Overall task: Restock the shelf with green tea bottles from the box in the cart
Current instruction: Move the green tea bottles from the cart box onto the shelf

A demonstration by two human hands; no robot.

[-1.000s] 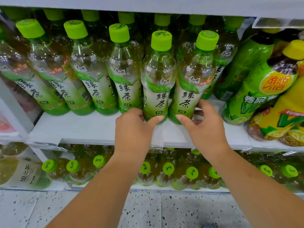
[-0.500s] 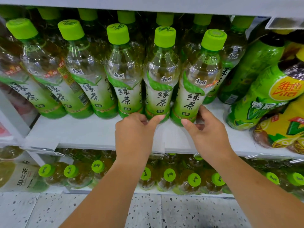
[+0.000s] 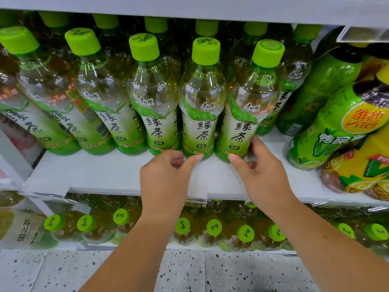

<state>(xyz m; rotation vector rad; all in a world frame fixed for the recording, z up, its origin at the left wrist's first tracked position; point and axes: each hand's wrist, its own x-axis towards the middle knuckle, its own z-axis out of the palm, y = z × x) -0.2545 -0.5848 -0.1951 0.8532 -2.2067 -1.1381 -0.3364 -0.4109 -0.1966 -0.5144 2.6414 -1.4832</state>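
Both hands barely shifted: right hand point(image 3: 265, 178) still grips base of 1-o'clock green tea bottle point(image 3: 248, 106); left hand point(image 3: 162, 180) pinches neighbouring bottle point(image 3: 202, 102) at 12.

Tea bottles point(image 3: 155, 114) stand in rows on the middle shelf point(image 3: 105, 175), the front row set back from the shelf's edge and further rows directly behind it. Both hands lie before the row's right end. The right hand point(image 3: 263, 178) grips the foot of the end bottle point(image 3: 246, 114), and the thumb of the left hand point(image 3: 164, 180) touches the foot of the neighbouring bottle point(image 3: 200, 114) to its left. Other drink bottles point(image 3: 336, 123) occupy the shelf further right. An upper board point(image 3: 189, 7) runs overhead. More bottles point(image 3: 212, 228) stand on the shelf below, above the floor point(image 3: 231, 270).
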